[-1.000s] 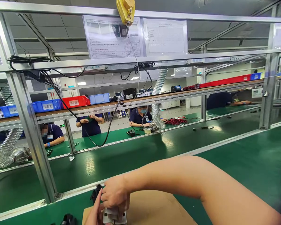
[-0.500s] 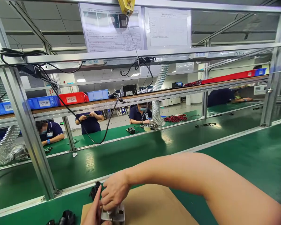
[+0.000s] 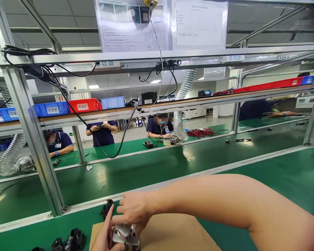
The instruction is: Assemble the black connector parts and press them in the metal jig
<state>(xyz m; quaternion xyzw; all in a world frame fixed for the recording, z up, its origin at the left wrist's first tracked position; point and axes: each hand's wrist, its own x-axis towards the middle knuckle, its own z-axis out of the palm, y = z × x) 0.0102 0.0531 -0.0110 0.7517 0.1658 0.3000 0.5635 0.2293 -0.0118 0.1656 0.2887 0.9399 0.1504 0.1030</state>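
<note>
"Silvery metal part [image 3: 121, 233], bottom of view. Who's on it?"

"Left hand [image 3: 103, 235] lies along its left side, index straight, thumb at the near edge. Right hand [image 3: 134, 210] bends over the top, some fingers down behind. Can't tell if either truly grips or only braces; contacts are hidden."

"Sitting where?"

"Over the left end of the brown cardboard [image 3: 178, 233]. Underside not visible."

"Handling?"

"Guessing: stiff, some heft for its size, smooth faces so maybe slippery, not fragile. I'd hold the outer edges low down, left hand steadying, fingertips clear of the gaps on top."

"Around it?"

"Black part [image 3: 104, 211] just beside the left fingertips, more black pieces [image 3: 77, 238] left of the cardboard, all on the green table [image 3: 23, 232]. Farther out: metal frame [image 3: 35, 139], co-workers [image 3: 157, 129] beyond."
</note>
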